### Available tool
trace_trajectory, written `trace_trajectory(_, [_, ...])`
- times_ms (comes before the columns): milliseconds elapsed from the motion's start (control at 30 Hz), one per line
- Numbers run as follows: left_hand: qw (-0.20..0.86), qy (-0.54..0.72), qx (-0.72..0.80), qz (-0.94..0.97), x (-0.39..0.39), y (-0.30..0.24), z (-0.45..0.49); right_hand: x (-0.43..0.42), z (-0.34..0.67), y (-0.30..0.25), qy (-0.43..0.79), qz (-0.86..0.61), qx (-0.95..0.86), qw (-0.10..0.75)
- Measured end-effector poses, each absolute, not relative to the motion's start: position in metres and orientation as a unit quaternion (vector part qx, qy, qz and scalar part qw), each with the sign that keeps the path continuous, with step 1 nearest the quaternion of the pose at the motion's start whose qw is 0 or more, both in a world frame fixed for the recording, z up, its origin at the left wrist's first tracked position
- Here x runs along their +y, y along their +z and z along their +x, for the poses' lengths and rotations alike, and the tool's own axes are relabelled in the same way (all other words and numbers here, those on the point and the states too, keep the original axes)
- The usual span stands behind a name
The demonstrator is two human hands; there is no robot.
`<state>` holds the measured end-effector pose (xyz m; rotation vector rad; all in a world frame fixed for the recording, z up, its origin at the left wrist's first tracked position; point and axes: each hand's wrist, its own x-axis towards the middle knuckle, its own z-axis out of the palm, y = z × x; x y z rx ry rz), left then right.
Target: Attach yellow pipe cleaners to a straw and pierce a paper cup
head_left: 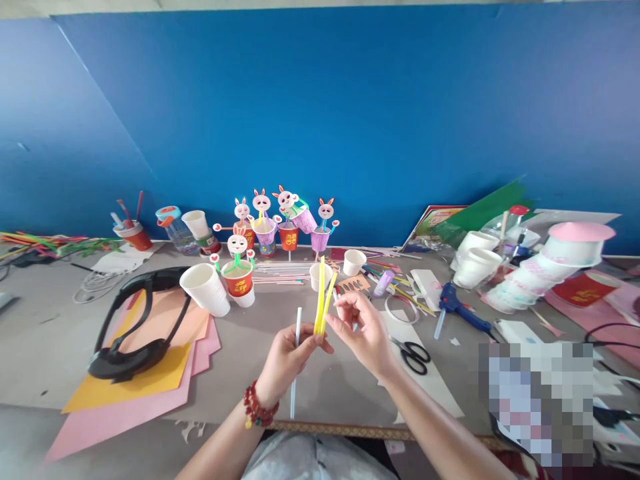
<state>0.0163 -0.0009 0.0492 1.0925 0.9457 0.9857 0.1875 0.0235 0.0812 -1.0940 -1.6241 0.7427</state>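
Observation:
My left hand (pixel 293 350) is closed around a pale straw (pixel 299 320) and a doubled yellow strip (pixel 321 293), which stands up from its fingertips in two legs. My right hand (pixel 364 327) is just beside the strip's right leg, its fingers loosely curled and apart; whether the thumb touches the strip is hard to tell. Behind the hands stands a small white paper cup (pixel 321 276). Rabbit-faced figures in paper cups are lined up toward the wall, among them a red cup (pixel 239 283) in front and a purple cup (pixel 320 239).
Black-handled scissors (pixel 416 357) lie on white paper right of my hands. Beyond is a blue glue gun (pixel 463 310). A tilted tower of decorated cups (pixel 545 273) stands at far right. On the left, a black headband device (pixel 135 360) rests on coloured paper (pixel 165 383) near stacked white cups (pixel 205 290).

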Motion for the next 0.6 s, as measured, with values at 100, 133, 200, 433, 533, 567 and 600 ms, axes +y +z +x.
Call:
trace_trajectory(100, [0.602, 0.419, 0.438, 0.519, -0.004, 0.051, 0.018, 0.029, 0.186, 0.1, 0.178, -0.472, -0.727, 0.465])
trace_trajectory(133, [0.598, 0.414, 0.441, 0.526, -0.004, 0.052, 0.019, 0.03, 0.184, 0.104, 0.156, -0.48, -0.736, 0.452])
trace_trajectory(200, [0.593, 0.409, 0.444, 0.532, -0.005, 0.053, 0.019, 0.032, 0.179, 0.11, 0.152, -0.479, -0.742, 0.443])
trace_trajectory(433, [0.612, 0.403, 0.451, 0.509, -0.005, 0.045, 0.016, 0.053, 0.223, 0.14, 0.186, -0.419, -0.558, 0.692])
trace_trajectory(533, [0.639, 0.416, 0.434, 0.48, -0.007, 0.043, 0.013, 0.091, 0.287, 0.15, 0.001, -0.482, -0.476, 0.736])
trace_trajectory(567, [0.647, 0.421, 0.427, 0.471, -0.007, 0.044, 0.012, 0.106, 0.309, 0.149, -0.057, -0.536, -0.485, 0.689])
trace_trajectory(600, [0.654, 0.425, 0.42, 0.463, -0.008, 0.044, 0.011, 0.12, 0.329, 0.147, -0.081, -0.595, -0.524, 0.604])
